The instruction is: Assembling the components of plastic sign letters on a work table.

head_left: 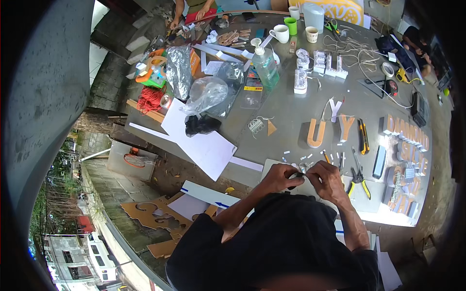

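Note:
Both my hands meet over the near edge of the work table. My left hand (280, 177) is closed around a small dark object (294, 181) whose kind I cannot make out. Fingertips pinched, my right hand (326, 180) is right beside it; whatever it grips is too small to name. Small white strips (286, 152) are scattered just beyond my hands. Farther off lie a U-shaped letter (315, 137) and a Y-shaped letter (346, 127), both with brown faces. Pliers with yellow handles (359, 180) and a yellow-black utility knife (363, 137) are to the right.
Several block letters (407, 133) stand along the table's right side. White electrical parts (301, 80), tangled cable (357, 48), cups (280, 34) and a pump bottle (265, 65) occupy the far side. Plastic bags (206, 94) and white sheets (199, 140) lie left. Another person's hands (201, 12) show at the far edge.

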`<state>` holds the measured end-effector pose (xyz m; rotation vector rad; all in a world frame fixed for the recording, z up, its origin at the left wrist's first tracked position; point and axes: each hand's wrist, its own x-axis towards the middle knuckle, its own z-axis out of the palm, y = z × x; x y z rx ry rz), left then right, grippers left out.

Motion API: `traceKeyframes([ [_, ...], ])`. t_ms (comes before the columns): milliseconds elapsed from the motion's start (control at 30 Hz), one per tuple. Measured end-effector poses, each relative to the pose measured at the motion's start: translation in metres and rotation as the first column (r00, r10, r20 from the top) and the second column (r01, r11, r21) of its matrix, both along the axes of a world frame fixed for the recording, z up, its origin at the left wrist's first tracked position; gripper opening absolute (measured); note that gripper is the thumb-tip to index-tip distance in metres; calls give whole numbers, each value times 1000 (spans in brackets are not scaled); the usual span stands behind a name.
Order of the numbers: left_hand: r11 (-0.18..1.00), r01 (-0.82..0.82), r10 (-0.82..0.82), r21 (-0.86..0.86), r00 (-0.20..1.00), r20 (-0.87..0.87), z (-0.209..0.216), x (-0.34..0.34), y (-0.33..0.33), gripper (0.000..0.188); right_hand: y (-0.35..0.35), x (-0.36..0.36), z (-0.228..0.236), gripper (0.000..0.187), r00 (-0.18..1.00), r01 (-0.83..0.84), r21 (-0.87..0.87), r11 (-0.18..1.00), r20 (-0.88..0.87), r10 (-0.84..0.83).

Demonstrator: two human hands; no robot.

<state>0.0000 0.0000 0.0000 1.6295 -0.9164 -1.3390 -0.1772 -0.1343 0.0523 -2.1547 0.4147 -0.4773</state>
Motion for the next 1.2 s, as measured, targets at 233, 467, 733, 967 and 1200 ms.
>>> traceKeyframes([
  [233,973,144,-153,183,988,34,5,5,3,43,-17,0,9,9,997,31,192,981,-75,-17],
  [467,967,238,-252,-88,847,-469,14,-3,10,48,-28,-7,2,16,979,120,546,829,-204,-7],
  [733,950,298,-312,-97,877,-364,12,-5,18,43,-25,-13,1,17,945,77,546,834,-308,114],
  [967,953,266,-299,-143,898,-323,11,-8,16,35,-29,-19,-2,18,933,80,604,793,-326,155],
  [1200,959,236,-281,-160,874,-396,2,-13,19,39,-27,-23,7,19,912,93,548,831,-382,150],
])
